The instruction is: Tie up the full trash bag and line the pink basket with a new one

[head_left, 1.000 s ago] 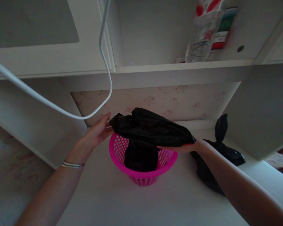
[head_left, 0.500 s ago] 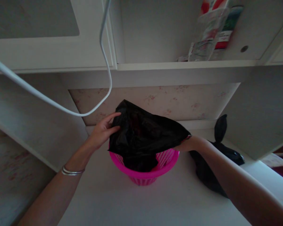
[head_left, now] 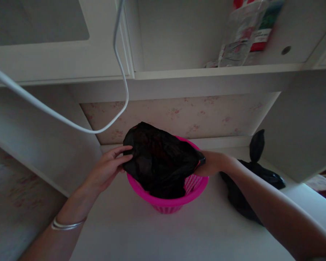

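White desk [head_left: 157, 235] takes up most of the view, with a shelf [head_left: 214, 70] above and a white cable [head_left: 70, 125] looping down at left. On the desk sits a pink basket [head_left: 176, 201], and a black plastic bag [head_left: 159, 161] is bunched over its mouth, partly down inside. A second tied black bag [head_left: 256, 170] lies to the right, well apart from the basket. The person's left hand [head_left: 108, 170] pinches the bag's left edge with fingers curled close together; the right hand [head_left: 210, 163] grips the right edge, fingers mostly hidden by plastic. Best bet, probably: keep both edges taut and pull them evenly over the rim so neither side slips in.
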A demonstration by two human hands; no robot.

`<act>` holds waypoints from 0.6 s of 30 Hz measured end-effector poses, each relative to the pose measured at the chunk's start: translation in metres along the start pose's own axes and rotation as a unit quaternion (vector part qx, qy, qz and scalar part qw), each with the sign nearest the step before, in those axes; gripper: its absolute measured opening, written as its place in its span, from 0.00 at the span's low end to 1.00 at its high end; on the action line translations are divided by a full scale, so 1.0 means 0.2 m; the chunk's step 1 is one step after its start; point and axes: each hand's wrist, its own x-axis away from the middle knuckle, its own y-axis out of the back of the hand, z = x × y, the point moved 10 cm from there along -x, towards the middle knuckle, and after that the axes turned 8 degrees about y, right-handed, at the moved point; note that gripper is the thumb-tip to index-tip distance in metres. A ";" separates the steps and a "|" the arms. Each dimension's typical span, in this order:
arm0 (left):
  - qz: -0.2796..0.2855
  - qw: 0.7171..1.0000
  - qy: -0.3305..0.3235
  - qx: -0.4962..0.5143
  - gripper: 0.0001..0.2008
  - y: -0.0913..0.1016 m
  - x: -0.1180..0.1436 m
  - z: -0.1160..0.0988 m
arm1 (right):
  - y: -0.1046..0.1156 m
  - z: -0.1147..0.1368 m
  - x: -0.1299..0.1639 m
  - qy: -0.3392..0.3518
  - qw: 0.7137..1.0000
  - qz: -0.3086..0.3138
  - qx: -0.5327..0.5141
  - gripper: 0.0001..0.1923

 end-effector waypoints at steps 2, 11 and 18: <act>0.005 0.998 0.037 0.044 0.24 0.01 0.05 0.05 | -0.06 0.02 0.03 0.001 0.995 0.099 -0.008 0.20; 0.004 0.974 0.091 0.207 0.16 0.01 0.18 0.05 | 0.33 0.03 0.27 0.017 0.987 0.040 -0.157 0.65; 0.023 0.979 0.096 0.178 0.21 -0.05 0.30 0.13 | 0.31 0.02 0.26 -0.025 0.999 -0.041 0.001 0.37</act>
